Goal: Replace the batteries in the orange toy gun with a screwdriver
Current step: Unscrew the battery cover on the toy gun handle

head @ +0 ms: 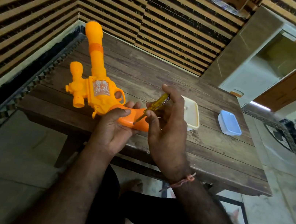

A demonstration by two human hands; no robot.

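Wooden table (206, 139) mid-frame: our left hand (116, 124) grips the toy gun (97, 85), right hand (168, 126) pinches the screwdriver (155, 105) on the grip screw; batteries not yet reached.

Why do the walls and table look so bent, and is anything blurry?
Head view: the wide lens bows the table edges and striped wall; the toy gun and screwdriver are sharp, the forearms at the bottom soft; lighting is dim and even.

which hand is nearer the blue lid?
Right. The right hand holds the screwdriver a short way left of the blue lid; the left hand is farther left, gripping the gun handle.
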